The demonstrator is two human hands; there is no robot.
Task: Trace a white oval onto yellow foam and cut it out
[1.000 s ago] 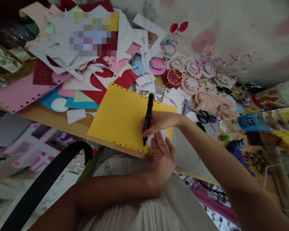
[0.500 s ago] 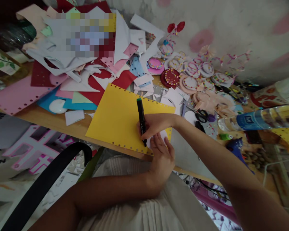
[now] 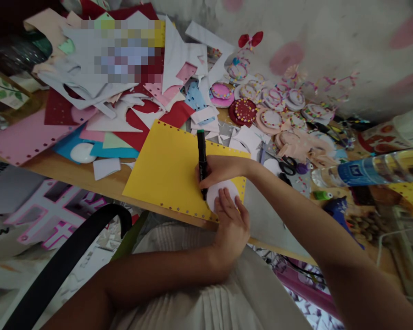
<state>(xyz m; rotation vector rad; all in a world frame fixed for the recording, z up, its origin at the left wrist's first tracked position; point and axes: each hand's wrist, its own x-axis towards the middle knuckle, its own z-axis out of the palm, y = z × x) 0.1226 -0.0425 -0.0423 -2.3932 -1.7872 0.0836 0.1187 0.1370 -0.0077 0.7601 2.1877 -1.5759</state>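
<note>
The right grip [image 3: 220, 167] pinches the black marker [image 3: 202, 158], likely light, rigid and best held mid-barrel, beside the white disc [image 3: 212, 195]. The left grip [image 3: 231, 213] lies flat, fingers extended, across that probably thin, easily slid disc on the yellow sheet [image 3: 165, 169].

Dim, soft light; stretched edges

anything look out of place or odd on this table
The heap of cut paper at the back left looks messy: sheets with holes and jagged scraps overlap at all angles. Nothing odd at the work itself: left hand on the white disc, right hand holding the marker.
</note>
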